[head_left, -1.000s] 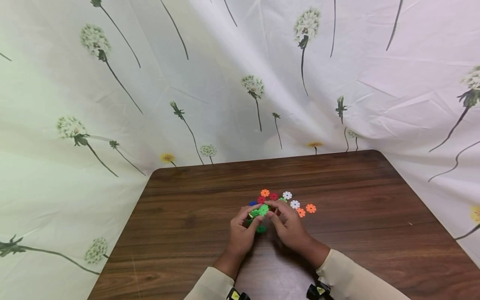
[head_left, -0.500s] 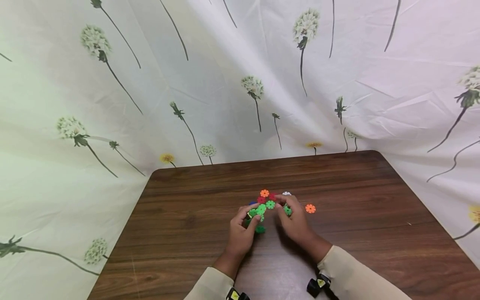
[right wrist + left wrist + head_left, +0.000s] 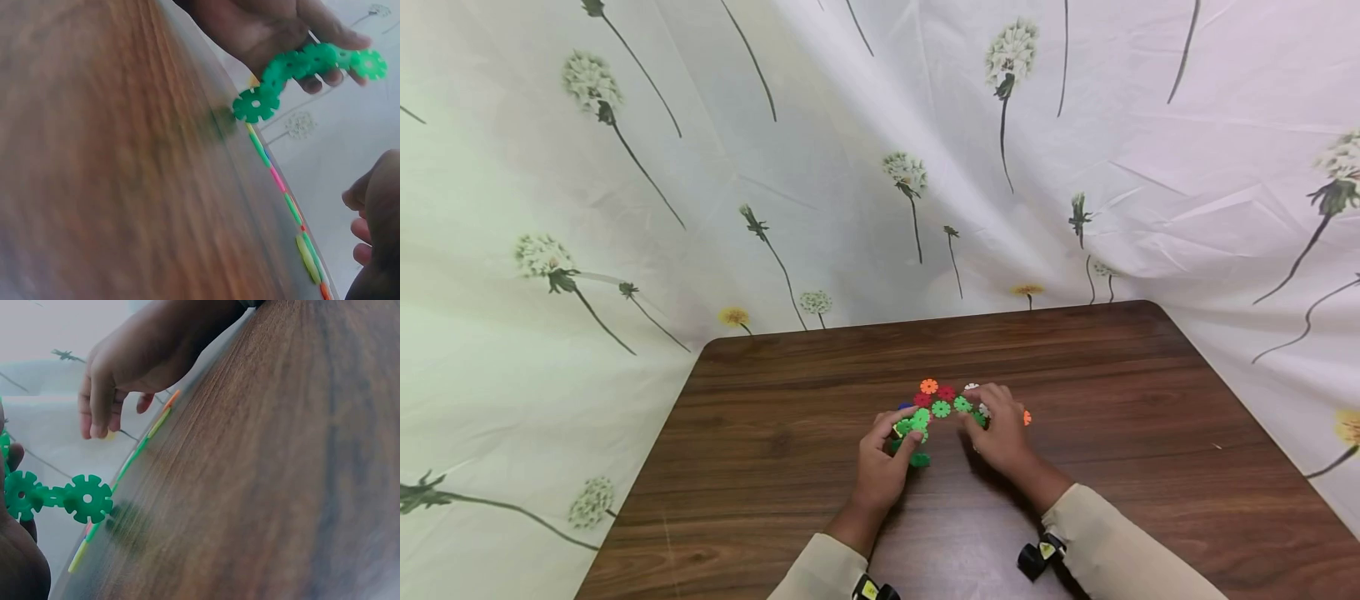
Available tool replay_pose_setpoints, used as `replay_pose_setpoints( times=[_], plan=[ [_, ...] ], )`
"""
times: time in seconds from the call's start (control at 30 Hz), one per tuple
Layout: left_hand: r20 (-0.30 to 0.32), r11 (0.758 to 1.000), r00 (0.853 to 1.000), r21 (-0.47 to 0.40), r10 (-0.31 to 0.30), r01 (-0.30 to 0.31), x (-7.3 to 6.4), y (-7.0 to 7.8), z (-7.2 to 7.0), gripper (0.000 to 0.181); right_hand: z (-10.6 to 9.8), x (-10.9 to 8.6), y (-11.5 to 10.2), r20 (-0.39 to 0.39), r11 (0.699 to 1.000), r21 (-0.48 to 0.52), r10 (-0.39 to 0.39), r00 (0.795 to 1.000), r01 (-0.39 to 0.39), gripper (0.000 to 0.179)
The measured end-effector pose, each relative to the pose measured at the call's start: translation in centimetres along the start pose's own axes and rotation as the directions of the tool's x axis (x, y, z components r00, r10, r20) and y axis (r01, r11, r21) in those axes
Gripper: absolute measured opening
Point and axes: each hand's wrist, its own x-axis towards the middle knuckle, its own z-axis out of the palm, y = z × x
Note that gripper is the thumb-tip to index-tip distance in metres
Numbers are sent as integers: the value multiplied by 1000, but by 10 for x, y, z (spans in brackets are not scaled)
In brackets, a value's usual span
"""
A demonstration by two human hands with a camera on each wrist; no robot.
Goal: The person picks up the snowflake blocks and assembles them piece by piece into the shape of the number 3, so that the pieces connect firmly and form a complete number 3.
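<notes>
My left hand [image 3: 882, 467] pinches a chain of joined green snowflake discs [image 3: 919, 423] between thumb and fingers, held above the table. In the right wrist view the chain [image 3: 290, 65] curves down from the fingers to a larger end disc. To the right, my right hand [image 3: 1003, 433] hovers over loose discs, its fingers loosely bent downward. Near its fingertips lies a light green disc [image 3: 962, 403], with another green disc [image 3: 941, 409] left of it. In the left wrist view, nothing shows between the fingers of the right hand [image 3: 125, 375].
More loose discs lie flat around the hands: orange [image 3: 928, 386], red [image 3: 946, 392], white [image 3: 972, 387] and an orange one [image 3: 1027, 417] partly behind the right hand. The brown wooden table [image 3: 760, 467] ends at a flower-printed cloth [image 3: 850, 167] behind.
My right hand has left the green chain and moved right over the loose discs. Green discs on the table have come into view between the hands. The left hand stays nearly still, holding the chain.
</notes>
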Motion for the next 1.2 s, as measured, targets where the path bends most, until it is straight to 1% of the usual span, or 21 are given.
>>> replay_pose_setpoints(
  times=[0.13, 0.23, 0.4, 0.6, 0.83, 1.07, 1.2],
  plan=[
    [6, 999, 1000, -19, -26, 26, 0, 1, 0, 30, -3, 0, 4, 23, 997, -62, 52, 998, -51, 29],
    [11, 999, 999, -27, -30, 30, -1, 2, 0, 30, -5, 0, 5, 64, 991, -82, 111, 992, -106, 24],
    [12, 999, 999, -28, -35, 36, -1, 2, -1, 30, -7, -1, 4, 130, 972, -134, 210, 969, -193, 18],
    [12, 998, 998, -32, -60, 60, -2, 4, -1, 30, -8, -1, 5, 157, 945, -196, 295, 943, -263, 20],
    [13, 999, 999, -15, -51, 51, -1, 3, -2, 31, -8, -3, 7, 175, 931, -224, 328, 928, -287, 23],
    [8, 999, 999, -27, -33, 34, -1, 2, -1, 31, -8, -2, 6, 188, 932, -230, 325, 927, -280, 23],
    [12, 998, 999, -30, -50, 50, -1, 3, -1, 31, -7, -2, 6, 183, 931, -236, 323, 929, -278, 24]
  ],
)
